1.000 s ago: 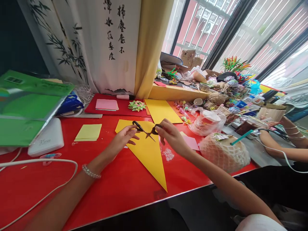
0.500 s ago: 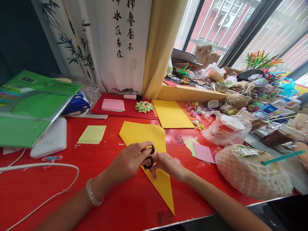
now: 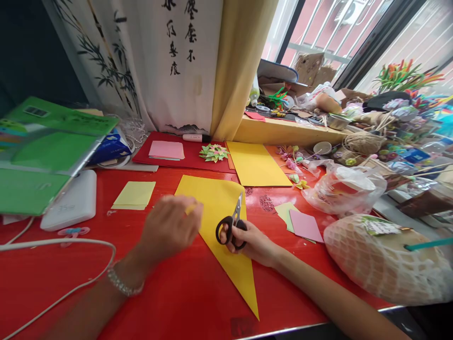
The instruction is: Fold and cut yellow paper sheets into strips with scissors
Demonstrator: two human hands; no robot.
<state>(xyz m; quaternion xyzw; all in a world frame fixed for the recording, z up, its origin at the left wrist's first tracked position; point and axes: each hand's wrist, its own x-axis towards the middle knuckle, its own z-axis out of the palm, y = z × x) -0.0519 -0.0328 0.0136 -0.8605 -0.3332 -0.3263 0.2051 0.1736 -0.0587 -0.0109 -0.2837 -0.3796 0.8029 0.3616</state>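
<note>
My right hand (image 3: 255,241) is closed on a pair of scissors (image 3: 236,218), with fingers through the black handle loops. The metal blades point away from me and stand slightly apart. Beneath them lies a folded yellow paper sheet (image 3: 212,191) on the red table (image 3: 170,293), its long point reaching toward the near edge. Over the paper's left edge hovers my left hand (image 3: 173,224), a beaded bracelet on its wrist. Motion blurs its fingers, so whether they are apart or closed is unclear.
Pale yellow squares (image 3: 134,194) lie to the left, near a white power bank (image 3: 72,200) and cable (image 3: 71,242). Behind are a yellow sheet (image 3: 260,165) and a folded paper ornament (image 3: 213,152). A netted coconut with a straw (image 3: 382,264) and a plastic bag (image 3: 347,186) stand right.
The scissors have turned and now sit in my right hand with the blades pointing away. My left hand has let go of them and moved left.
</note>
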